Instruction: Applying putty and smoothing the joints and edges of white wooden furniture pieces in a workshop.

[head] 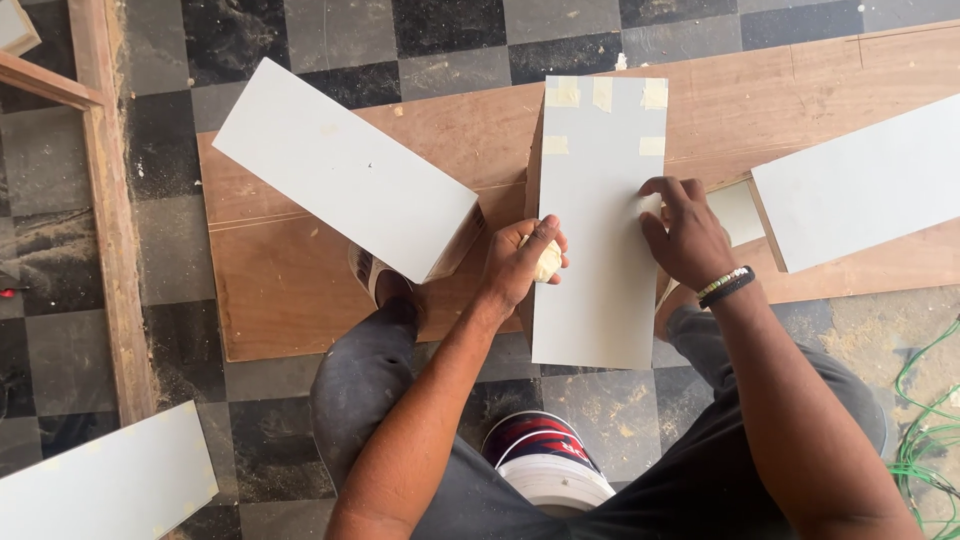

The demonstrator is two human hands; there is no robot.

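- Head view is showing the white panel (pixel 600 230) lying lengthwise, running from 12 o'clock toward 6 o'clock, its far end over the plywood sheet (pixel 300 290) and its near end overhanging the checkered floor (pixel 180 260) between the person's knees.
- Left hand (pixel 520 262) is sitting at the panel's 9 o'clock edge, fingers closed round a roll of masking tape (pixel 547 262); the roll is being kept beside the work, seemingly so tape is at hand.
- Right hand (pixel 685 232) is resting at the panel's 3 o'clock edge, fingertips curled down onto a small tape piece (pixel 650 205), apparently pressing it against the surface; nothing is being gripped in the palm.
- Several tape strips (pixel 600 95) are already sitting across the panel's 12 o'clock end and both sides, suggesting they are holding something along the edges.
- Second white panel (pixel 345 170) is lying tilted at 10 o'clock, its near corner raised over a sandalled foot (pixel 375 275); a third panel (pixel 860 185) is lying at 3 o'clock, well apart from the hands.
- White bucket (pixel 545 465) is standing at 6 o'clock between the legs.
- Hidden or unclear: what lies under the taped panel; whether the tape is wrapping over the edges; the roll's remaining size; green cable (pixel 925 440) at 4 o'clock is being cut off by the frame.
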